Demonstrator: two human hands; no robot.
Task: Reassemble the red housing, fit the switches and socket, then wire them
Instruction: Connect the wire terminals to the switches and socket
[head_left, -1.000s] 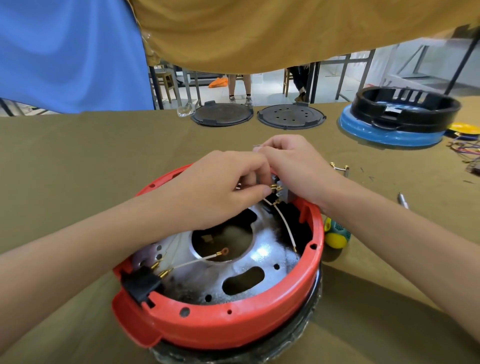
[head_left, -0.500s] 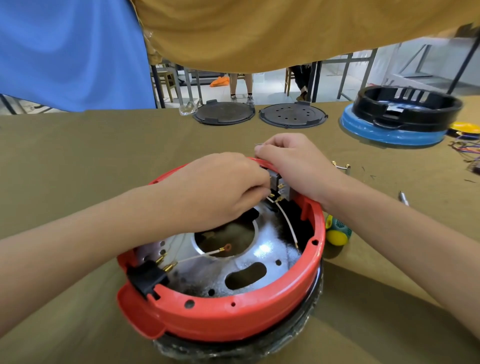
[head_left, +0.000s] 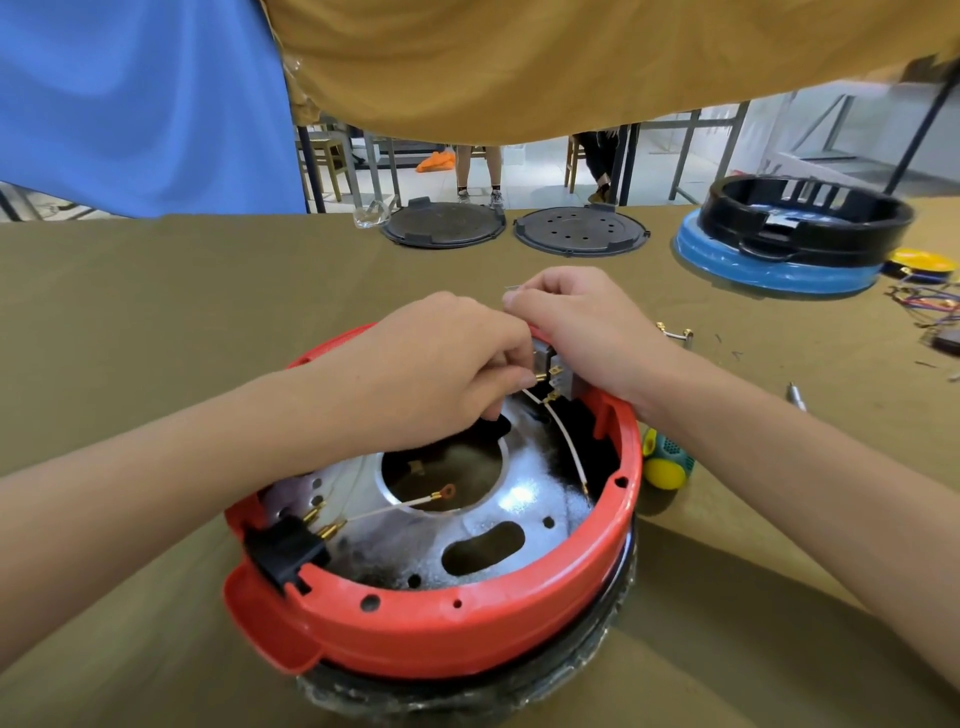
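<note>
Both hands (head_left: 431, 364) (head_left: 582, 332) curled over the switch (head_left: 553, 371)

Olive-clothed table (head_left: 156, 322) carries red housing (head_left: 467, 634), two dark discs (head_left: 444, 226).

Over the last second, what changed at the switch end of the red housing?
The left hand eased its pinched white wire and brass terminal closer to the switch; the view shifted slightly. The right hand stayed gripping the switch at the red housing rim. The ring-terminal wire and black socket are unchanged.
</note>
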